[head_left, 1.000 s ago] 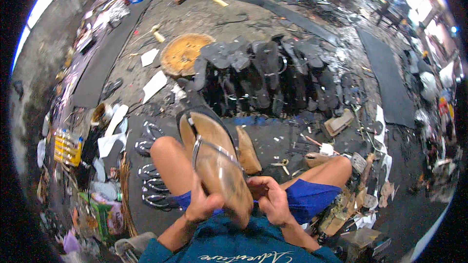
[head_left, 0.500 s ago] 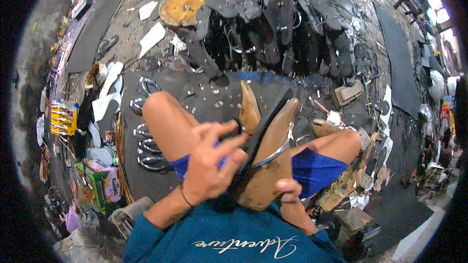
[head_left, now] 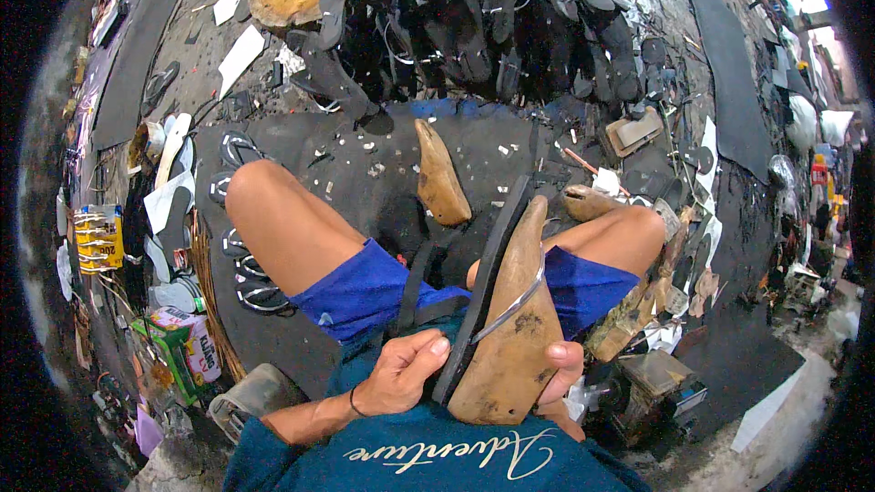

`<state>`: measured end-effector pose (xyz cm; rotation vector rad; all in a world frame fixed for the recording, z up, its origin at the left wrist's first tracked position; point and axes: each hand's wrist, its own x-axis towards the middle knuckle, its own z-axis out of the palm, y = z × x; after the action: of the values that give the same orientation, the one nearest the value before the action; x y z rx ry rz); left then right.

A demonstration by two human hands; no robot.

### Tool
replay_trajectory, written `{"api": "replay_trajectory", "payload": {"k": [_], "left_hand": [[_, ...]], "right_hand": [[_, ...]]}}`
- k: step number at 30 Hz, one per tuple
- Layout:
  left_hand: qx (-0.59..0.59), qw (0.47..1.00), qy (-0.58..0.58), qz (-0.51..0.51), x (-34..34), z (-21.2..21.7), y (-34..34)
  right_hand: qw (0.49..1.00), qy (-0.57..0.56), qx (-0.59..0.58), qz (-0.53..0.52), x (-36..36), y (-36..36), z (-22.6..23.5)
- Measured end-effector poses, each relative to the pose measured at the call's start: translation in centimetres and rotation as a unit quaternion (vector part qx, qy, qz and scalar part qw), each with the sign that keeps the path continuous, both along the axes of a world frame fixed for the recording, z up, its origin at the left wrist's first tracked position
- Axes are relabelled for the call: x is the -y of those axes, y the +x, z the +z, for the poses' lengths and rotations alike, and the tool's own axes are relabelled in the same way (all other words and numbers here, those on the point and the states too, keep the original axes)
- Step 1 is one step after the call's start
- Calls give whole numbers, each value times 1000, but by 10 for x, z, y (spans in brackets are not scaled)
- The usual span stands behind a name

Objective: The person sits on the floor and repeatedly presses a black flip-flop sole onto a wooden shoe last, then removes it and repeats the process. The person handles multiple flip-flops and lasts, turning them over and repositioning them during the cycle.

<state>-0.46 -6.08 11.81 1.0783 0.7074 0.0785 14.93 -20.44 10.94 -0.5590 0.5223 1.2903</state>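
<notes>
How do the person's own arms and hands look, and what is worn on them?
Both hands are bare, no gloves. The left hand has a thin dark band at the wrist, and a teal sleeve covers the upper arm. The right hand shows no ring or band.

Your single head camera looks steeply down from above your lap; it faces forward over your knees to the cluttered floor; near things fill the lower middle; its fisheye rim bends distant edges.
</notes>
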Motion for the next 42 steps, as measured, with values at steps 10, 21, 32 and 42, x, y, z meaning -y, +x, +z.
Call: {"api": "replay_trajectory", "payload": {"k": [10,21,32,42], "left_hand": [[75,974,-212,-26,-10,-12,-2],[13,995,91,34,-45,-49,-11],[67,993,-38,86,-54,-63,-20],[77,875,138,457,-185,-76,70]], "right_hand": [[996,43,64,53,-19,6,6],[858,-5,428,283,-71,13,-82],[869,-32,429,243,-91,14,-57],[796,-45,527,294,-148,65,-23]]}}
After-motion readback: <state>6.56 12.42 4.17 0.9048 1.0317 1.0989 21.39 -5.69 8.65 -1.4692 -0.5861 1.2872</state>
